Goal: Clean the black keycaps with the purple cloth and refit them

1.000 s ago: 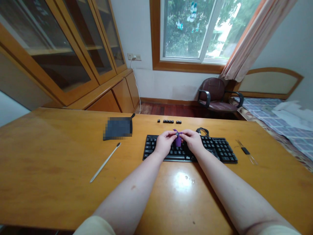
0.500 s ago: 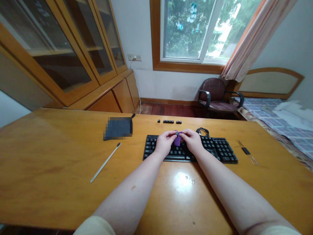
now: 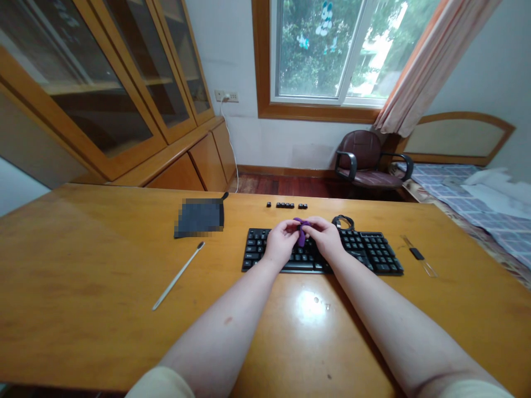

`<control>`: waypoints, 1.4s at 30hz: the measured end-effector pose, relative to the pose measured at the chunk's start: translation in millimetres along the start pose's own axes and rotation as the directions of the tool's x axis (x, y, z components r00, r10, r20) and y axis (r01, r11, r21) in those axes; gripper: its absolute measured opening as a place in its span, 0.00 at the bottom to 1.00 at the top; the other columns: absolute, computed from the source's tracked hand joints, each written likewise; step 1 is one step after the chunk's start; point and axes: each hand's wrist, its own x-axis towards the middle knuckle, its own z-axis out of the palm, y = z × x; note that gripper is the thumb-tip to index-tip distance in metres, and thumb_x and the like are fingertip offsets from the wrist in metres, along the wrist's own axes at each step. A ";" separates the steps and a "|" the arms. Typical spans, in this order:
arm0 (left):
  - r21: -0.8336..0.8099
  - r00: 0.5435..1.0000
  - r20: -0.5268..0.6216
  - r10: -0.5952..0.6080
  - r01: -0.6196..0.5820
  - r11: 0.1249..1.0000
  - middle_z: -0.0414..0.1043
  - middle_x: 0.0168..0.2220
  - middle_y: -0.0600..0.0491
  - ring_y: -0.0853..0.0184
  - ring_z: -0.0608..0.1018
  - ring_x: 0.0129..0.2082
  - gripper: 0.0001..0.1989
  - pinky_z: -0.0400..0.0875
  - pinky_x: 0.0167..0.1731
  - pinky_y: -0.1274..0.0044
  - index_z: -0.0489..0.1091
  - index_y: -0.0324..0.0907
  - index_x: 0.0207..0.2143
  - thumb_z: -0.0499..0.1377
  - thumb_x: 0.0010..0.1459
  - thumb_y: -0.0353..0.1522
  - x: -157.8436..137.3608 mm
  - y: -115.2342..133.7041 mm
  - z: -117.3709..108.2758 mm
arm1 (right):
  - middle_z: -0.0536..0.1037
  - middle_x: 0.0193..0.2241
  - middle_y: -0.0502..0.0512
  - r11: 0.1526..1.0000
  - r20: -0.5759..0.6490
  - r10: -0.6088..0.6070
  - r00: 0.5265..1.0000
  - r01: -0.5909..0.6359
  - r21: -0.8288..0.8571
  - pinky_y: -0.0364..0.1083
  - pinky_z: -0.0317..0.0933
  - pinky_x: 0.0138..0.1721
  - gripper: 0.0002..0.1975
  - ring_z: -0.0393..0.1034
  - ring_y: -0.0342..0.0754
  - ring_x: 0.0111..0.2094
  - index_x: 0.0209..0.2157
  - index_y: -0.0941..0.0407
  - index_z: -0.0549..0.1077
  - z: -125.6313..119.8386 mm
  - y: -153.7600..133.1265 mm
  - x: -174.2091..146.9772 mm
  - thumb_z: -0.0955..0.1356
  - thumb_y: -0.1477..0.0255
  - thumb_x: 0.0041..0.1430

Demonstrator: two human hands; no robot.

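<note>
Above the middle of a black keyboard (image 3: 379, 251), both hands meet on a small purple cloth (image 3: 302, 239). My left hand (image 3: 282, 242) is closed, pinching the cloth between thumb and fingers. My right hand (image 3: 327, 237) pinches its other side, with the fingertips of both hands nearly touching. A small dark thing, perhaps a keycap, shows in the folds, mostly hidden by cloth and fingers. Beyond the keyboard, several loose black keycaps (image 3: 285, 205) stand in a row along the far side of the table.
On the wooden table (image 3: 103, 287), a white-handled brush (image 3: 176, 279) and a dark, partly blurred pouch-like thing (image 3: 201, 216) lie to the left. A coiled black cable (image 3: 343, 223) sits behind the keyboard. To the right lies a wire keycap puller (image 3: 417, 254).
The purple cloth is more bunched and folded between my fingertips, and its hanging part looks narrower. My hands have shifted only slightly. The things on the table stay put.
</note>
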 end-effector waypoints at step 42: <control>-0.035 0.999 0.023 -0.036 0.037 0.999 0.74 0.38 0.49 0.68 0.75 0.38 0.13 0.70 0.41 0.75 0.72 0.40 0.40 0.59 0.52 0.35 5.1 -6.3 -10.5 | 0.74 0.36 0.53 0.803 0.245 -0.338 0.909 0.414 -0.430 0.48 0.65 0.42 0.10 0.69 0.47 0.38 0.40 0.51 0.74 0.6 -1.7 -4.1 0.68 0.68 0.54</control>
